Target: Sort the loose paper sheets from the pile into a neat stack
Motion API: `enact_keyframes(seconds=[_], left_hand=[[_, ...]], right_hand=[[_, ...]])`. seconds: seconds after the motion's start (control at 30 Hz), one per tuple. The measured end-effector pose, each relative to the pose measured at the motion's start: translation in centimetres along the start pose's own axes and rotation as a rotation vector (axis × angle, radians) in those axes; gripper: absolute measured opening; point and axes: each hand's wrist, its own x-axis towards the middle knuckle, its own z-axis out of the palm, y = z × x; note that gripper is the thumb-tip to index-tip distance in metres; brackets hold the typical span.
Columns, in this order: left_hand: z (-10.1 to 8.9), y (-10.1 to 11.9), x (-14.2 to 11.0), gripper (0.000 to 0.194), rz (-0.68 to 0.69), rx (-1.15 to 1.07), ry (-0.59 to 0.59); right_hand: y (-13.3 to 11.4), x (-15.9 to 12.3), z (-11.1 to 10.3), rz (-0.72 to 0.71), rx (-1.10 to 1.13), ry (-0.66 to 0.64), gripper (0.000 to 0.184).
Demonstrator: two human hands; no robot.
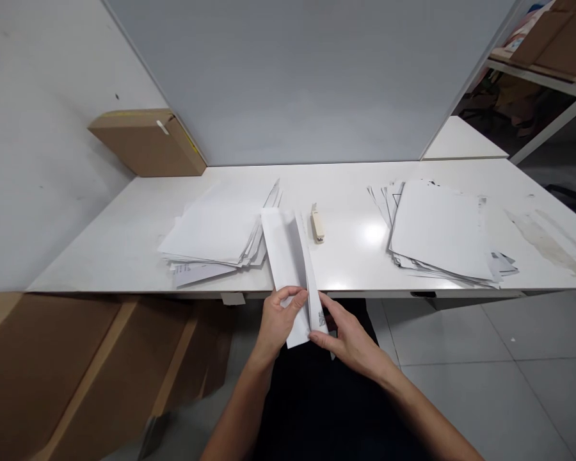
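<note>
A white sheet of paper (284, 253), partly folded lengthwise, is held between my two hands at the table's front edge. My left hand (279, 320) pinches its left part near the bottom, thumb on top. My right hand (348, 336) grips the raised right flap, which carries a small printed code near its lower end. The far end of the sheet reaches over the table beside the left paper stack (211, 224). Just right of the sheet lies a small cream stapler (317, 225), touched by neither hand.
Another stack of papers (441, 230) lies on the right of the white table (350, 275). A cardboard box (148, 144) stands at the back left corner against the wall. Large cardboard boxes (91, 371) fill the floor at left. A grey panel (312, 83) rises behind the table.
</note>
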Motion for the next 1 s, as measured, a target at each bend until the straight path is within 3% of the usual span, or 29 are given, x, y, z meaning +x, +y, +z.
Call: enact_keyframes(seconds=[0.23, 0.3, 0.4, 0.47, 0.57, 0.63, 0.73, 0.8, 0.9, 1.0], left_hand=[[0.3, 0.6, -0.8, 0.018, 0.085, 0.178, -0.026], [0.3, 0.7, -1.2, 0.009, 0.145, 0.249, -0.025], [-0.1, 0.8, -1.5, 0.013, 0.221, 0.416, 0.01], [-0.7, 0.7, -1.5, 0.014, 0.236, 0.461, -0.003], [-2.6, 0.2, -0.8, 0.011, 0.225, 0.389, -0.014], [-4.4, -0.1, -0.3, 0.005, 0.206, 0.294, 0.116], [-7.5, 0.2, 0.3, 0.018, 0.158, 0.079, 0.405], [-9.2, 0.9, 0.5, 0.024, 0.14, -0.117, 0.498], [-10.8, 1.5, 0.6, 0.026, 0.133, -0.314, 0.509], [-11.2, 0.9, 0.7, 0.027, 0.051, -0.31, 0.463]], right_hand=[[0.4, 0.0, 0.2, 0.02, 0.09, -0.015, 0.077], [0.4, 0.2, 0.0, 0.032, 0.189, -0.027, 0.074], [0.3, 0.6, -1.0, 0.074, 0.457, -0.002, 0.059], [0.5, 0.9, -2.0, 0.116, 0.538, 0.086, 0.052], [1.2, 1.2, -3.5, 0.207, 0.391, 0.24, 0.043], [1.9, 1.2, -4.3, 0.269, 0.275, 0.328, 0.038], [3.0, 0.7, -5.6, 0.322, 0.23, 0.454, 0.033], [3.8, 0.1, -6.5, 0.325, 0.253, 0.497, 0.032], [5.0, -0.8, -8.1, 0.316, 0.309, 0.633, 0.033], [5.3, -1.4, -9.7, 0.213, 0.412, 0.946, 0.035]])
